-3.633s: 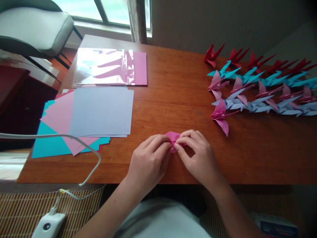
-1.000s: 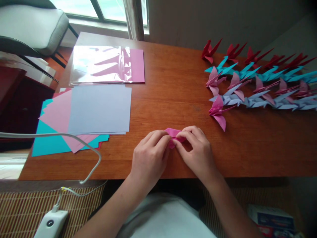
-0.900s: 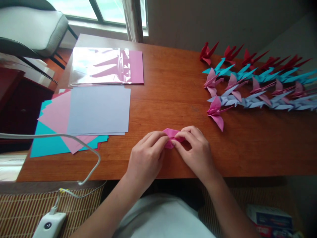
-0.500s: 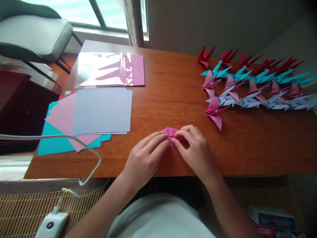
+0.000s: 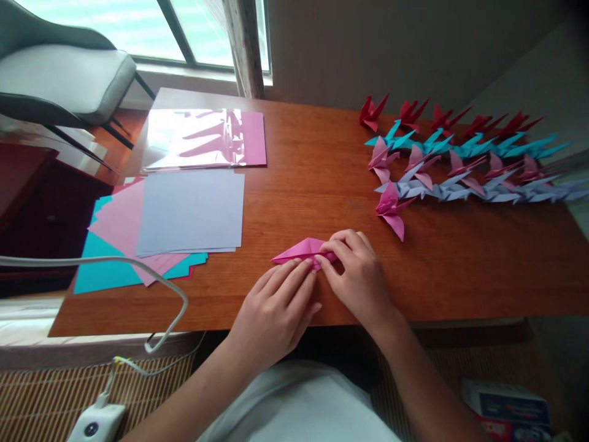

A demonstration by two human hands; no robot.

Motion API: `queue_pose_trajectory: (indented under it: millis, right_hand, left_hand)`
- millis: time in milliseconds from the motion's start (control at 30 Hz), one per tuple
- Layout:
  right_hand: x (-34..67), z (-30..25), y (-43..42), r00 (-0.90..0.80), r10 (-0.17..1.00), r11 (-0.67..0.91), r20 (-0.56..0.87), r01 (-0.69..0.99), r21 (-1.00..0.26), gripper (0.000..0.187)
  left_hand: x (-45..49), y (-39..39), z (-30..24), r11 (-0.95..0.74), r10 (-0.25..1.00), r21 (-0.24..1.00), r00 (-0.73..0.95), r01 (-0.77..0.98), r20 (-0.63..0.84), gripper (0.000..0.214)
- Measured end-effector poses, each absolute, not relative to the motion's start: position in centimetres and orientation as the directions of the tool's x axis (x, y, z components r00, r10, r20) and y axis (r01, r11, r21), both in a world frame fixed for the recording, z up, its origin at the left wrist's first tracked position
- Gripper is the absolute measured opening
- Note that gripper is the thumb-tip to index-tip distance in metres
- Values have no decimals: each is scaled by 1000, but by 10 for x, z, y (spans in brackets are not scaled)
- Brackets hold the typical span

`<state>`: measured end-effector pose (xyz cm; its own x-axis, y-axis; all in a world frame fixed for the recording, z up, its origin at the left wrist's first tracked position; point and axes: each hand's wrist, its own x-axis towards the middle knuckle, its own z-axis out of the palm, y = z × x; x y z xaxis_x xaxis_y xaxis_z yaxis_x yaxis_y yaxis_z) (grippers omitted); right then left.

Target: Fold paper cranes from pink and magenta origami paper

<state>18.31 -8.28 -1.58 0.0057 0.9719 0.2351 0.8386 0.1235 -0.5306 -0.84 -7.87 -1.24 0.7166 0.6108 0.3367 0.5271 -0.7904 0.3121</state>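
Note:
A folded piece of pink origami paper (image 5: 304,248) lies on the wooden table in front of me, its long point aimed left. My right hand (image 5: 356,270) pinches its right part between thumb and fingers. With fingers stretched out side by side, my left hand (image 5: 276,301) rests its fingertips on the paper's lower edge, the thumb apart. The paper's right end is partly hidden by my right fingers. Beyond it to the right stands a finished pink paper crane (image 5: 391,212).
Rows of red, turquoise (image 5: 432,144), pink and pale blue paper cranes (image 5: 446,189) fill the table's right side. At the left lie pale blue sheets (image 5: 193,212), fanned coloured paper and a plastic-wrapped paper pack (image 5: 197,138). A white cable (image 5: 151,270) crosses the left front edge.
My left hand has loosened its pinch and drawn down and back, laying its fingers flatter and uncovering the paper's left point. My right hand keeps its pinch. The view has shifted slightly.

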Motion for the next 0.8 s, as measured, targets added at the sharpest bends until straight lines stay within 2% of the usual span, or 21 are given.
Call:
queue_pose_trajectory:
  millis: [200,300,467,667,800]
  right_hand:
    - [182,-18,-83,1,958,153,286,844,-514,24]
    - [184,-19,-82,-7,961,153,277,846,-510,23]
    - [184,-17,-89,29,972,81,234,890,-448,20]
    - [174,-15,-109,44,982,23,183,937,-348,37]
    - [171,-14,-116,41,984,20,172,939,-343,35]
  left_hand:
    - [-9,-79,-16,-794,608,295,717,532,342,36]
    - [-10,-79,-15,-788,614,304,715,535,334,37]
    - [-12,-77,-9,-778,620,328,741,536,259,51]
    - [-14,-76,-9,-739,670,299,706,604,231,65]
    - [-15,-76,-10,-700,713,282,657,656,245,62]
